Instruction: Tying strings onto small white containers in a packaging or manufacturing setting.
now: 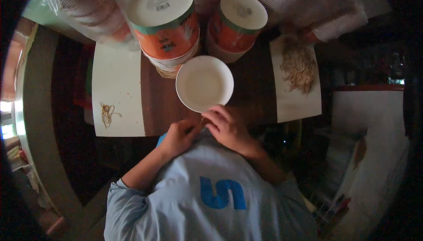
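A round white paper bowl [194, 102] sits in front of me, its open top toward me. Just below its near rim my left hand [178, 137] and my right hand [227, 128] come together, fingers pinched. Something thin seems to run between the fingertips, too small and dim to make out. The right fingers overlap the bowl's near rim; whether they touch it I cannot tell. On the left white sheet [116, 64] lies a small tangle of tan string [107, 114]. A larger bundle of tan strings [299, 67] rests on the right white sheet [284, 106].
Behind the bowl stand two upside-down stacks of orange and green paper buckets, a taller left stack [167, 42] and a right stack [233, 36]. Plastic-wrapped stacks of cups [86, 5] line the back of the brown table [158, 109]. Its front edge is close to my body.
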Motion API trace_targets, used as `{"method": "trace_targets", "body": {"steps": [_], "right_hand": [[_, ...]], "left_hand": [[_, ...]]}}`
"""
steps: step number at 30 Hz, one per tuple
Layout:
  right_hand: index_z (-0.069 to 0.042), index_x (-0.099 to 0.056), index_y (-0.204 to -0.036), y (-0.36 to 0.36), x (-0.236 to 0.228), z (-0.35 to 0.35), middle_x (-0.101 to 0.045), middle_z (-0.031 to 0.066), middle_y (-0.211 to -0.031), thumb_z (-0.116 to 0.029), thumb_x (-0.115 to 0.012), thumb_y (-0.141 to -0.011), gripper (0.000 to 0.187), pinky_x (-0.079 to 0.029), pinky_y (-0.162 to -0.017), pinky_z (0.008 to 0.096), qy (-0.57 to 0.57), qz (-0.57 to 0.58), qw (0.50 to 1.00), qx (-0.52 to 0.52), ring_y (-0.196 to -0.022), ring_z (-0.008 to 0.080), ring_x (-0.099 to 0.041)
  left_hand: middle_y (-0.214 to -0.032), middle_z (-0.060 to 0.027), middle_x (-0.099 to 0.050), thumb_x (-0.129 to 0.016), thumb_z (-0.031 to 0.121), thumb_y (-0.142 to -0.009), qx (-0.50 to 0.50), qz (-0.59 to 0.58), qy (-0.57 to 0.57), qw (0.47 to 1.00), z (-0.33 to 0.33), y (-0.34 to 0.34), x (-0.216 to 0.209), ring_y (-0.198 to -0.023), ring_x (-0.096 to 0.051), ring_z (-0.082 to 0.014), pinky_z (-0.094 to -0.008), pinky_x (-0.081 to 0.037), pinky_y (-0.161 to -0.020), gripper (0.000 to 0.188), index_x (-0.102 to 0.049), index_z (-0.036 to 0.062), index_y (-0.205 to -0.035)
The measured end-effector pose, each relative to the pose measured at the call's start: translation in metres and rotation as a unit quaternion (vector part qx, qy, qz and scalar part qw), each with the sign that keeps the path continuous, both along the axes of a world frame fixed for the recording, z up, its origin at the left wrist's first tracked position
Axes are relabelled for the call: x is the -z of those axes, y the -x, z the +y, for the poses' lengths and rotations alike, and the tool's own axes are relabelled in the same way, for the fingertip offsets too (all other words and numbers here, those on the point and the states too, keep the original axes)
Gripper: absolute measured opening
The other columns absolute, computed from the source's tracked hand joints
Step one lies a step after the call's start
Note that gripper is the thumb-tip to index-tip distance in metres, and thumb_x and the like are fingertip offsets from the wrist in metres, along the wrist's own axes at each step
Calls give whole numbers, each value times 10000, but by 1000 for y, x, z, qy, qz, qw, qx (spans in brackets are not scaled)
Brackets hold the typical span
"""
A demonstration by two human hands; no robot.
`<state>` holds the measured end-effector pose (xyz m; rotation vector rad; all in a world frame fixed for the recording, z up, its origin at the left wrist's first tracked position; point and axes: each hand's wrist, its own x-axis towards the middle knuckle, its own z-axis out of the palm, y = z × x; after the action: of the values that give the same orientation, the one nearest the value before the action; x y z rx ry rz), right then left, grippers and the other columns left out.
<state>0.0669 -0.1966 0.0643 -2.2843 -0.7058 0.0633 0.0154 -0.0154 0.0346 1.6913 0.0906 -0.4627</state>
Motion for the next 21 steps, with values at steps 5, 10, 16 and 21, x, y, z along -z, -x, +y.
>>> {"method": "trace_targets", "body": {"steps": [5,10,16,21], "right_hand": [[-64,-599,-838,2,26,6,-571,83,-930,-23,-659,-649,203,-483,-697,344,-42,-39,995,-83,-820,260,-583],[-47,-600,-785,0,33,-2,-601,83,-864,-32,-651,-681,117,-499,-649,339,-90,-25,995,-27,-765,260,-606],[-44,-605,-777,-7,20,-21,-614,94,-798,-84,-631,-736,63,-501,-606,344,-16,65,996,-67,-718,266,-612],[-36,-605,-803,-31,6,-37,-611,114,-810,-83,-631,-733,88,-490,-629,355,40,113,980,-162,-732,292,-601]], "left_hand": [[-885,-100,-632,-551,51,-829,84,-28,-38,995,7,-8,-28,-773,-563,-127,-285,-460,-708,132,-605,-22,-925],[-656,-99,-563,-556,76,-805,98,-50,7,994,17,-15,-60,-607,-524,-128,-288,-440,-589,113,-614,-2,-865],[-691,-112,-598,-572,56,-783,159,-58,40,985,20,-15,-71,-642,-575,-147,-289,-457,-601,84,-631,-2,-796],[-757,-137,-632,-581,69,-783,159,-39,36,986,26,-19,-70,-682,-609,-205,-308,-475,-629,92,-638,4,-815]]}}
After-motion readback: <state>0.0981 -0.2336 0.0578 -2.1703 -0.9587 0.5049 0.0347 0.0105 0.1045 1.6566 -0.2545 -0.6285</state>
